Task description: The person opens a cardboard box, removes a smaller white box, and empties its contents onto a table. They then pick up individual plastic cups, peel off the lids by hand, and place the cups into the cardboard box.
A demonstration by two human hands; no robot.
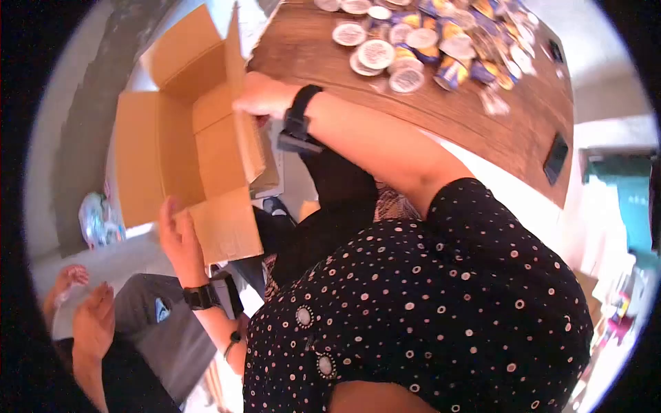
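An open cardboard box (182, 138), flaps folded outward, stands tilted in front of me beside the table. Nothing shows inside the part of it I can see. My right hand (265, 96) is closed over the upper edge of its right side, thumb toward the inside. At the box's near left corner is my left hand (180, 241), fingers stretched out and apart, right against the near flap (224, 227). Both my wrists carry black bands; the one on the right wrist has a dark device (296, 131) strapped to it.
Many small blue-and-yellow cups (451, 72) with round white lids (376, 54) lie heaped on the wooden table (482, 131). A dark phone (555, 158) lies near the table's edge. At lower left are another person's hands (94, 322). A plastic bag (96, 219) sits by the wall.
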